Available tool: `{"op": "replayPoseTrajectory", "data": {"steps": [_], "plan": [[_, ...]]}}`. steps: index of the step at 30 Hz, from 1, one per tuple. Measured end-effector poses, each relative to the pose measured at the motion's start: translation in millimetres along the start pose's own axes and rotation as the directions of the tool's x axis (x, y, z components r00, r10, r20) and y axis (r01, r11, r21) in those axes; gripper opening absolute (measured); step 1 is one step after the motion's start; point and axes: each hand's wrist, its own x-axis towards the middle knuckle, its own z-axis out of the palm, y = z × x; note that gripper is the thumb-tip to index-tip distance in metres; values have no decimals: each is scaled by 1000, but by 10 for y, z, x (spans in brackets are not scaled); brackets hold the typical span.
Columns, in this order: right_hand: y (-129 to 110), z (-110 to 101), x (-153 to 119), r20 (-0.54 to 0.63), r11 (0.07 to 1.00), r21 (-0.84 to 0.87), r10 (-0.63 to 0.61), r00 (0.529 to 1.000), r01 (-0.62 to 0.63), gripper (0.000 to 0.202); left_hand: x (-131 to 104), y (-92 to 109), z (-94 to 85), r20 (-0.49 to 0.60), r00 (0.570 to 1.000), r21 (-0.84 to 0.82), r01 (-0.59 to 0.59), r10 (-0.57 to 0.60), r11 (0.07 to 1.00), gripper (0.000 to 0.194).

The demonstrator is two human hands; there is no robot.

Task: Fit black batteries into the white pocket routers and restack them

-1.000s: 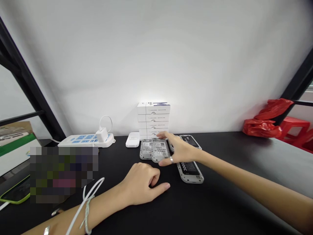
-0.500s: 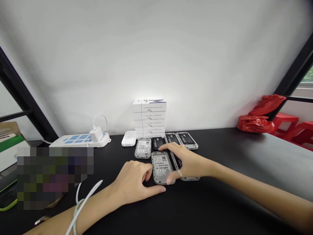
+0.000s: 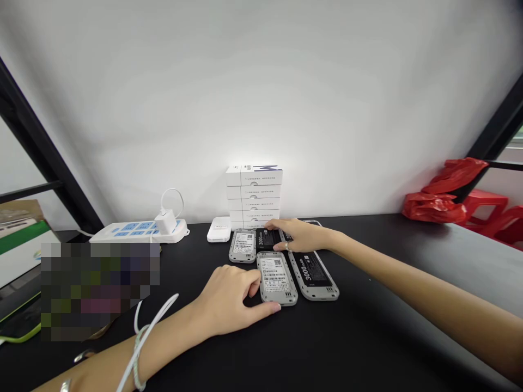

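Observation:
My left hand [image 3: 229,298] rests on the table with its fingers bent against the left edge of an open-backed grey device [image 3: 276,276]. Its thumb stretches along the near edge. A printed label shows in the device's bay. Just behind it lies a black 3000mAh battery [image 3: 265,240], and my right hand [image 3: 307,235] has thumb and fingertips at its near and far edges. A second grey device [image 3: 315,275] with a battery in it sits at the right, and a labelled one [image 3: 244,246] at the left. My right hand mostly hides further devices behind it.
A stack of white boxes [image 3: 255,196] stands against the wall, with thin white covers [image 3: 219,228] beside it. Left are a power strip [image 3: 134,231] with a charger [image 3: 165,222] and a blurred-out area. Red bags [image 3: 433,208] and red stools [image 3: 486,206] are at the right.
My right hand has moved back, away from the front devices, onto the black battery, uncovering the right-hand device. My left hand keeps its place by the front device. The view has shifted slightly.

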Motion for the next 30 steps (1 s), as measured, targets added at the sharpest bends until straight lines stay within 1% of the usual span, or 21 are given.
{"op": "replayPoseTrajectory", "data": {"steps": [3,7,12,16,18,21,25,27,30], "plan": [[-40,-9,24,-16,1000,-3,-2,1000,1,61,10,5,-3,-3,1000,-10,-5,5,1000,49],[-49,39,86,-90,1000,15,21,996,-20,67,27,5,1,-8,1000,1,-3,3,1000,49],[-31,78,125,-117,996,58,69,991,-62,64,25,4,6,-2,1000,10,-5,5,1000,50],[1,101,138,-117,980,179,108,987,-86,78,18,36,-30,23,1000,6,8,-8,1000,49],[10,120,146,-149,965,253,114,982,-73,81,15,54,-54,46,999,11,16,-17,1000,47],[-13,143,156,-244,939,336,158,957,-70,74,12,63,-64,44,999,20,13,-14,1000,46],[-80,125,160,-338,906,420,217,916,-60,46,17,44,-28,23,1000,32,1,-2,999,47],[-100,84,151,-369,872,487,264,891,-57,37,18,32,-5,6,1000,39,-5,5,999,46],[-112,-3,93,-396,812,580,351,848,-65,36,19,17,19,-6,1000,47,-14,15,999,46]]}}
